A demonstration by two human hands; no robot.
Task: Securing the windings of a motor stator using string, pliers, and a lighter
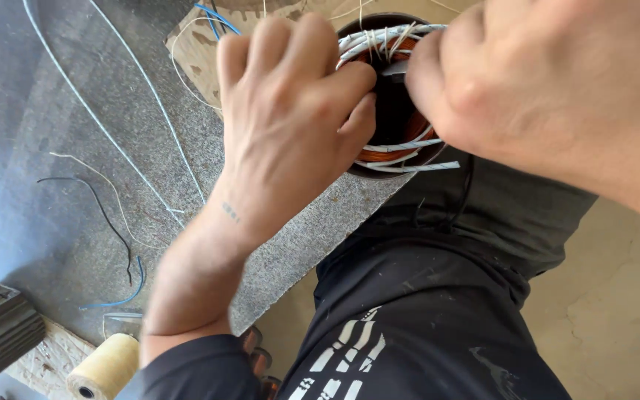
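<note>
Closest to my eyes is my right hand (550,89), big and blurred at the upper right, its fingers curled down onto the far rim of the motor stator (394,96); whether they pinch a strand or only press on the winding I cannot tell, since the knuckles hide the tips; my left hand (290,111) sits just across from it, closed into a loose fist, thumb and forefinger nipped together at the near-left rim, seemingly on one of the white sleeved leads (409,167), though the contact itself is hidden; the stator lies between the two hands, touching both, its bore open toward me so its long axis runs up at my face; the copper coils (390,154) show inside the lower rim, with white sleeving crossing above and below; the left hand looks the nearer to the lacing on the top edge; beneath my left wrist the grey mat (98,148) carries loose blue and white wires (150,96); a spool of cream thread (105,367) lies well back toward my elbow.
</note>
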